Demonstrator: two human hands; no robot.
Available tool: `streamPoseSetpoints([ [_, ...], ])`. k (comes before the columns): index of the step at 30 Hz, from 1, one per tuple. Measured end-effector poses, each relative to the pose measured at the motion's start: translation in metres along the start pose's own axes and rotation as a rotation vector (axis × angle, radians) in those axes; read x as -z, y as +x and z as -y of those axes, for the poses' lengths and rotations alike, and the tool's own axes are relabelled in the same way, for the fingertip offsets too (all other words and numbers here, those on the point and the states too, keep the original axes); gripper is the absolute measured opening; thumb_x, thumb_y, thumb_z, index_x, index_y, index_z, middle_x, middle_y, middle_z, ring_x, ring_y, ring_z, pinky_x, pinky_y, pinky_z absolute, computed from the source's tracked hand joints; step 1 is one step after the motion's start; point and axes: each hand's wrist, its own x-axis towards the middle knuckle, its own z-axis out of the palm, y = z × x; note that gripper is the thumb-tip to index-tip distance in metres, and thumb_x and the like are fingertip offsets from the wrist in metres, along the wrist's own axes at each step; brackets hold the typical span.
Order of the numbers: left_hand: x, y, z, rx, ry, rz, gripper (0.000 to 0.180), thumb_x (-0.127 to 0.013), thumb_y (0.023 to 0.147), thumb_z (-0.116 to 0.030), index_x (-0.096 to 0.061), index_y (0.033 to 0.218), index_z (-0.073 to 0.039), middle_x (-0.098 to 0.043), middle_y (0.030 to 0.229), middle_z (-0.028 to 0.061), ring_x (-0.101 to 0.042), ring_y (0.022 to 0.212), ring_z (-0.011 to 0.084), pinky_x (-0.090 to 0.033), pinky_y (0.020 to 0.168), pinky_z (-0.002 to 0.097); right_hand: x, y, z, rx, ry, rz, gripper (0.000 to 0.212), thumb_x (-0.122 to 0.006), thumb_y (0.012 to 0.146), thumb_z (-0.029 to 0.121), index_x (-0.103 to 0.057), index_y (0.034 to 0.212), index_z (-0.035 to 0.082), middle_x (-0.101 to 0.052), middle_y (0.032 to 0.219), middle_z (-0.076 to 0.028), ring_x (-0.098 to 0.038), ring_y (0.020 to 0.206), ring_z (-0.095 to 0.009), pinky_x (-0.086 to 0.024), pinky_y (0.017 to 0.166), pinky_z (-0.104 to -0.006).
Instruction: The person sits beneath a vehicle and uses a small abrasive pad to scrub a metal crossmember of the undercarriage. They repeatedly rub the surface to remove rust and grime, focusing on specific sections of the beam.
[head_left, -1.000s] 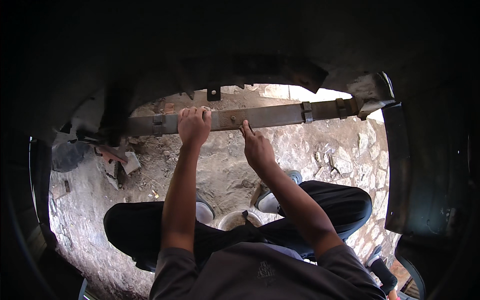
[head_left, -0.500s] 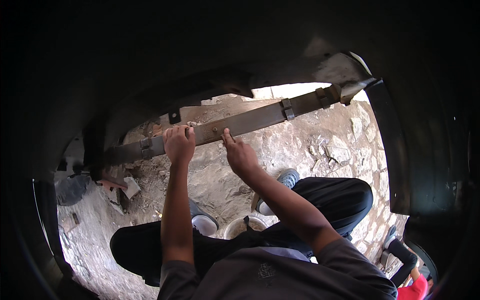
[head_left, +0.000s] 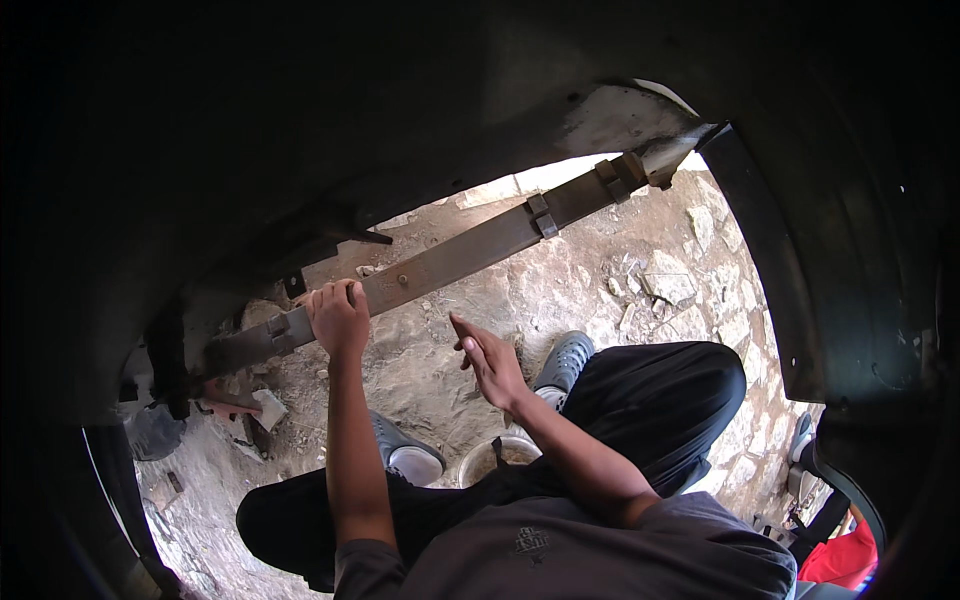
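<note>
A long rusty-grey leaf spring [head_left: 478, 253] runs slantwise across the dark wheel-arch-like opening, low at the left and high at the right. My left hand [head_left: 338, 314] is wrapped over its left part, the fingers on the far edge. A small bolt head [head_left: 403, 280] shows on the flat face, just right of that hand. Metal clips [head_left: 541, 217] clasp the bar farther right. Below the bar and apart from it, my right hand [head_left: 490, 367] hangs with its fingers stretched out and nothing visible in it.
Dark curved body panels [head_left: 850, 300] surround me above and at both sides. A bracket [head_left: 295, 285] juts down behind the bar. A round pail [head_left: 470, 465] stands between my feet. Broken stones [head_left: 668, 280] lie on the dusty ground. Something red [head_left: 842, 553] shows at the lower right.
My right hand has come off the bar near the bolt and drawn down toward me, its fingers straightening. My left hand keeps its hold. The view has shifted somewhat.
</note>
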Motion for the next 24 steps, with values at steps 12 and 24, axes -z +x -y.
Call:
streamPoseSetpoints([
  [12, 0.0, 0.002, -0.006, 0.0, -0.024, -0.035, 0.028, -0.061, 0.105, -0.036, -0.076, 0.108, -0.013, -0.073, 0.11, 0.009, -0.064, 0.118, 0.0296, -0.038, 0.123, 0.0471, 0.019, 0.071, 0.028, 0.044, -0.763, 0.04, 0.058, -0.052, 0.11, 0.018, -0.042, 0.167, 0.015, -0.062, 0.116, -0.026, -0.07, 0.096, -0.048, -0.058, 0.086, -0.0547],
  [24, 0.002, 0.002, 0.002, -0.004, -0.13, 0.005, 0.031, -0.062, 0.105, -0.038, -0.077, 0.112, -0.012, -0.074, 0.111, 0.0094, -0.065, 0.118, 0.0304, -0.037, 0.123, 0.0459, 0.014, 0.094, 0.046, -0.046, -0.965, 0.106, 0.066, -0.047, 0.102, 0.009, -0.04, 0.168, 0.011, -0.075, 0.094, -0.03, -0.077, 0.087, -0.047, -0.061, 0.079, -0.0578],
])
